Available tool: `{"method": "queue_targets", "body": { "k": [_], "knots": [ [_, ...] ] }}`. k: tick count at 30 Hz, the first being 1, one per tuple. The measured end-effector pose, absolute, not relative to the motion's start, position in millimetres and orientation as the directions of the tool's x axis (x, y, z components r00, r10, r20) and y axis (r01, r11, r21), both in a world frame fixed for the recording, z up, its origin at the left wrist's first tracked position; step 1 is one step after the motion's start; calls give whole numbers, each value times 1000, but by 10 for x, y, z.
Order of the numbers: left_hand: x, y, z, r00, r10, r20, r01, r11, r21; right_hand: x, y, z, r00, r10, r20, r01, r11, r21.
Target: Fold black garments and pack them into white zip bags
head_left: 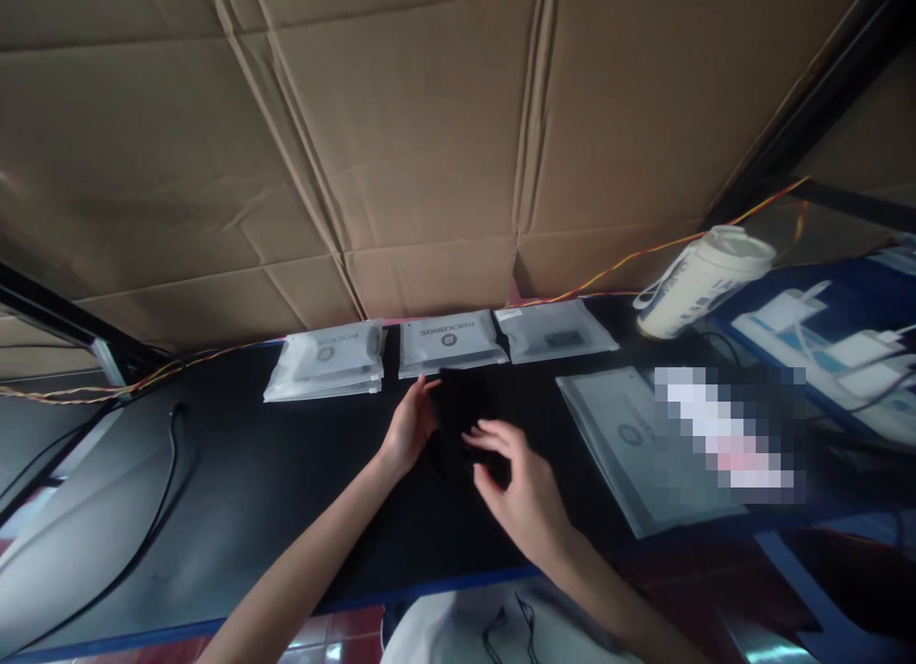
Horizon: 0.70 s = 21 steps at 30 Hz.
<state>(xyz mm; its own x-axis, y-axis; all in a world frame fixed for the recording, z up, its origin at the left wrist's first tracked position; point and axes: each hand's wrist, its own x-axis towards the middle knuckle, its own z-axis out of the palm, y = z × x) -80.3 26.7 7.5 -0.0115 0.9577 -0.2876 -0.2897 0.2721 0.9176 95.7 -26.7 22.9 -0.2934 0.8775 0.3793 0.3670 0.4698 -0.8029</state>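
Over the middle of the black tabletop (250, 483), between its back and front edges, our hands work on a black item (465, 402). Our left hand (410, 424) grips it by its left side; our right hand (522, 487) has bent fingers at its right side, though dark on dark, we can't say whether they pinch it or merely touch it. To handle it well, we'd best let the left grip steady the item and use only light right fingertips, feeling for its edges, since they hardly show against the tabletop. Along the back edge lie a left pouch stack (329, 359), a middle pouch (450, 342) and a plain-faced pouch (562, 330); we should work clear of the near pouch (626, 454) toward the front right corner.
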Motion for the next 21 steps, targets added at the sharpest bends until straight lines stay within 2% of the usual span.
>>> {"method": "queue_targets", "body": {
  "k": [3,6,10,12,14,16,17,18,21],
  "knots": [
    [-822,264,106,-29,952,-305,-294,284,913,875,-335,99,-446,790,421,386,594,-706],
    [-825,254,125,-87,962,-259,-225,234,946,872,-345,-18,-495,743,450,396,655,-644],
    [-823,184,160,-209,976,-68,-58,58,997,917,-317,-78,-496,744,447,379,649,-660],
    [-804,120,183,-206,976,76,90,-58,994,930,-305,-83,-501,743,444,374,649,-662],
    [-766,60,194,-44,961,273,371,-238,898,938,-302,-79,-518,736,436,382,655,-652],
    [-724,28,183,249,898,364,603,-438,667,948,-308,-64,-541,732,415,394,656,-644],
    [-709,27,171,361,863,353,650,-504,568,958,-316,-50,-555,730,400,396,654,-644],
    [-701,34,154,422,844,331,664,-536,521,972,-325,-32,-570,726,384,393,651,-649],
    [-720,87,97,434,848,305,680,-530,507,1038,-358,43,-608,717,341,359,631,-687]
  ]
}}
